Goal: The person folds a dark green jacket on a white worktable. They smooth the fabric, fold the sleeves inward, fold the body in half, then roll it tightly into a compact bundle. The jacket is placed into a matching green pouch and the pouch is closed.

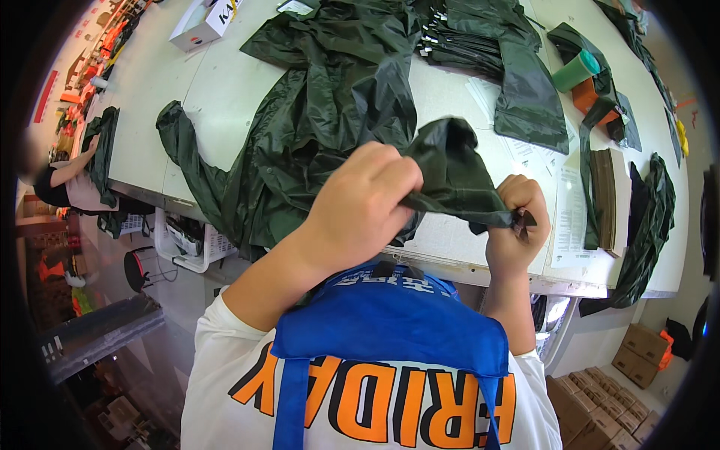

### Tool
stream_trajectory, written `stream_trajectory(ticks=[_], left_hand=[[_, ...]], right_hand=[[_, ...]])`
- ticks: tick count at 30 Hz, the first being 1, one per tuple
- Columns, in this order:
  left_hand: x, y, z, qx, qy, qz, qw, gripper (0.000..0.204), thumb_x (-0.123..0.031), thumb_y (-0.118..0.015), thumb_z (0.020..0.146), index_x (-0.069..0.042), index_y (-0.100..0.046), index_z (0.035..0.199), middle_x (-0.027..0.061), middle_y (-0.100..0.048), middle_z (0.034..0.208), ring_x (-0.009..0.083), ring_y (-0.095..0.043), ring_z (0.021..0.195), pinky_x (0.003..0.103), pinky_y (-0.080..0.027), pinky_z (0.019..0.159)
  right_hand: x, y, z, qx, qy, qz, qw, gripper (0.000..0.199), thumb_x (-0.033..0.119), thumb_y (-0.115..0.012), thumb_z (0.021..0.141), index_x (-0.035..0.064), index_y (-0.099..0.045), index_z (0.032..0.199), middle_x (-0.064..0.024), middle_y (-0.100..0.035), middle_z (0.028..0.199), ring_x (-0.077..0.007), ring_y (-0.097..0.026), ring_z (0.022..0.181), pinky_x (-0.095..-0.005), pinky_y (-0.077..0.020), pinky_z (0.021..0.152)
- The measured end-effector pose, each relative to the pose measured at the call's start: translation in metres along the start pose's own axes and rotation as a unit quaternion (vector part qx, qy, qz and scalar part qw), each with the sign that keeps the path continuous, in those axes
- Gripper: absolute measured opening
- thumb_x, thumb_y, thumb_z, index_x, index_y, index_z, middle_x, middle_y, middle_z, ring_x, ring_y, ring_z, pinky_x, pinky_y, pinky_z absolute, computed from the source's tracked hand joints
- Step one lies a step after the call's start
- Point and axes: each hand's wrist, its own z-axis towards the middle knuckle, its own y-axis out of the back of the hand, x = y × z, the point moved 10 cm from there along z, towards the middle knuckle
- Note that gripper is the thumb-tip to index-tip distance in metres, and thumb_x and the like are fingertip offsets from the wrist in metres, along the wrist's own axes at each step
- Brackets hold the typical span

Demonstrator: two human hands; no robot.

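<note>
A dark green rain jacket (300, 142) with a slight sheen lies spread and rumpled over the white table in front of me. One part of it, apparently a sleeve end (454, 169), is lifted and stretched between my hands. My left hand (367, 199) is closed on the fabric at its left side, fingertips partly hidden. On the other side, my right hand (519, 225) grips the edge in a fist. A small dark pointed bit pokes out of that fist; I cannot tell whether it is cloth or a tool.
Folded dark green garments (480, 52) are stacked at the far middle. To the right stand a green cup (575, 72), an orange box (592, 100) and a cardboard stack (611, 202). A white box (206, 24) sits far left. Another person's arm (73, 166) handles dark cloth at the left.
</note>
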Motion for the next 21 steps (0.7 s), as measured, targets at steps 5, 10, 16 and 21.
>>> stream_trajectory(ticks=[5,10,16,21], left_hand=[[0.014,0.038,0.0,-0.158,0.022,0.055,0.986,0.03,0.013,-0.061,0.059,-0.003,-0.052,0.083,0.0083,-0.051,0.076,0.0203,-0.051,0.062,0.027,-0.044,0.057],[0.018,-0.002,-0.002,-0.036,0.147,-0.161,0.975,0.036,-0.008,-0.075,0.072,-0.002,-0.052,0.099,0.0061,-0.054,0.091,0.0126,-0.056,0.082,0.025,-0.048,0.071],[0.064,0.014,-0.012,-0.126,0.161,-0.039,0.978,0.023,0.008,-0.063,0.064,-0.004,-0.047,0.075,0.0086,-0.049,0.071,0.0244,-0.05,0.063,0.029,-0.04,0.057],[0.069,0.001,-0.017,-0.006,0.2,-0.289,0.936,0.036,-0.001,-0.071,0.07,-0.006,-0.05,0.099,0.0043,-0.053,0.091,0.0166,-0.054,0.081,0.028,-0.043,0.072]], right_hand=[[0.008,-0.029,-0.004,0.099,-0.099,-0.082,0.987,0.032,-0.006,-0.073,0.061,0.0048,-0.045,0.07,-0.003,-0.039,0.061,-0.0117,-0.036,0.055,-0.0241,-0.0318,0.05],[-0.008,0.018,0.0,-0.092,-0.027,-0.077,0.992,0.029,-0.016,-0.061,0.061,0.0047,-0.042,0.067,-0.0011,-0.039,0.061,-0.0112,-0.037,0.056,-0.0239,-0.0299,0.05],[0.026,-0.024,0.0,0.094,-0.004,-0.16,0.983,0.024,-0.006,-0.069,0.06,0.005,-0.049,0.068,-0.0075,-0.047,0.063,-0.0242,-0.045,0.051,-0.0283,-0.0377,0.047],[-0.02,-0.027,0.002,0.175,-0.165,-0.187,0.953,0.017,0.001,-0.068,0.07,0.0034,-0.051,0.069,-0.0085,-0.042,0.056,-0.0165,-0.042,0.049,-0.0283,-0.0364,0.047]])
